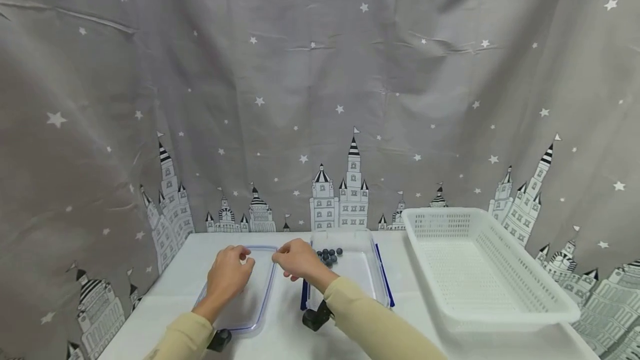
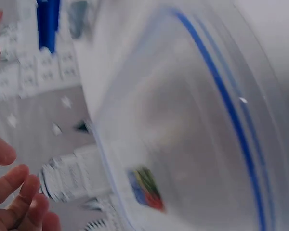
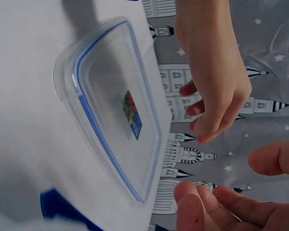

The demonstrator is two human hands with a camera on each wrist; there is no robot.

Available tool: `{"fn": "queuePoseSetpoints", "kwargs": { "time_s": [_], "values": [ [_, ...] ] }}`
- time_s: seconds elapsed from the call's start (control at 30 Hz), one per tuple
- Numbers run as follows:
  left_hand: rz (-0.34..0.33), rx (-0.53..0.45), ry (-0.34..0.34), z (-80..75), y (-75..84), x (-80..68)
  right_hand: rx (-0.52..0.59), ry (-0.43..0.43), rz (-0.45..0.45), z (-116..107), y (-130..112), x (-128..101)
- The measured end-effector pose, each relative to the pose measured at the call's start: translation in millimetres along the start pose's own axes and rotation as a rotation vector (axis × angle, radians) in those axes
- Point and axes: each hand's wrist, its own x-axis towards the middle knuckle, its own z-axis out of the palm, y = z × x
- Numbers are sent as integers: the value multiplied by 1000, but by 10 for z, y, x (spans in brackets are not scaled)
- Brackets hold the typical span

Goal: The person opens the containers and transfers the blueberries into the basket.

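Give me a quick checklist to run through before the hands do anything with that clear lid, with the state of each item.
1. Left hand free to grip: ok, it hovers over the lid, fingers loosely curled, holding nothing.
2. Right hand free: ok, it is beside the lid's far right corner, holding nothing.
3. Lid lying flat on the table: ok, blue seal visible around its rim.
4. Container open: ok, no lid on it, blue clips hanging down.
5. Blueberries inside the container: ok, clustered at its far left end.
6. White basket clear of the lid: ok, it stands apart on the right.
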Motion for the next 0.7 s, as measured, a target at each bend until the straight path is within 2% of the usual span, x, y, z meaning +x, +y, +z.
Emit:
{"fn": "queuePoseSetpoints", "kwargs": {
  "time_s": [0.33,0.43,0.7],
  "values": [
    [75,-81,-54,92,537,-123,-51,57,-36,-269,137,-71],
    [106,-116,-70,100,616,-134,-74,74,-43,-338,191,-66],
    [255,-223,-100,160,738,-104,13,90,-10,-550,296,-58]
  ]
}}
